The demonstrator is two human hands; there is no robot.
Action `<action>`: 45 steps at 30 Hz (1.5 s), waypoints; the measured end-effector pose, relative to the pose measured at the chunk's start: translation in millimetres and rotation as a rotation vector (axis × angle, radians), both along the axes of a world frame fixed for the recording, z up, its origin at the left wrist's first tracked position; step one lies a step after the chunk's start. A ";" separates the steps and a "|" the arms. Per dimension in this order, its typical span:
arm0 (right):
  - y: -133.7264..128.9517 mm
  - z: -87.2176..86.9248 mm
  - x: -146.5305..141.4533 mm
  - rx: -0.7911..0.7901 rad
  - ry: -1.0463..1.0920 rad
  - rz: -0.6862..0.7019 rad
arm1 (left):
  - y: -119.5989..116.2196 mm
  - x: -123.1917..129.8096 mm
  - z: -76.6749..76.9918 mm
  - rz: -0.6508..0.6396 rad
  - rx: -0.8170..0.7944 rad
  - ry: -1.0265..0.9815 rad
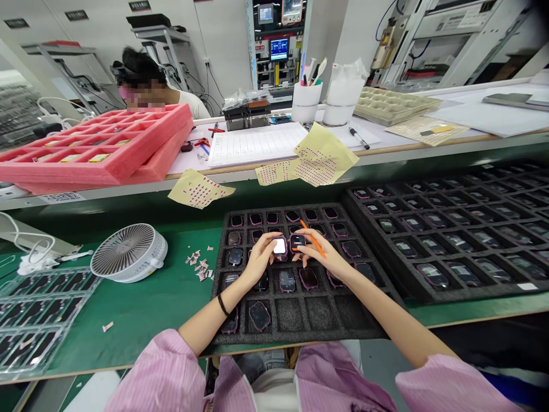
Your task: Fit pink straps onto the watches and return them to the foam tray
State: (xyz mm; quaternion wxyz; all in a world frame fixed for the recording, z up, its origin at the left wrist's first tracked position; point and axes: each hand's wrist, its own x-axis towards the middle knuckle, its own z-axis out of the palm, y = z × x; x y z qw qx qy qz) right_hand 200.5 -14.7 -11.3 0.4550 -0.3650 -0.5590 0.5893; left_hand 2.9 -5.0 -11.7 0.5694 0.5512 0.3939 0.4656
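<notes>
White-screened, the watch [279, 246] sits in the left hand [264, 254]'s curled fingers; the right hand [318, 249] grips a dark-screened watch [297, 242] and an orange stick [314, 239] — both above the black foam tray [323, 313].

White-screened device [279, 246] beside dark-screened device [297, 242]

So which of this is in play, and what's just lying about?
In play, apparently:
bright-screened watch, in left hand
darker watch and orange stick, in right hand
black foam tray beneath

Probably just lying about:
white fan
marker
pink foam trays
</notes>
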 end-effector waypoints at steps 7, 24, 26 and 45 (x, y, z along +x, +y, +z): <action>0.1 -0.3 -0.2 0.002 0.004 -0.014 | -0.5 -0.1 1.1 0.011 0.005 0.010; -0.3 1.6 0.3 -0.012 -0.020 -0.159 | -0.3 3.3 -6.9 -0.059 0.016 -0.033; -0.2 1.8 0.3 -0.011 -0.012 -0.138 | -0.3 3.8 -7.7 -0.051 0.006 -0.033; -0.3 -1.5 -0.5 -0.004 -0.010 -0.104 | -1.3 1.1 -5.0 -0.008 0.023 -0.001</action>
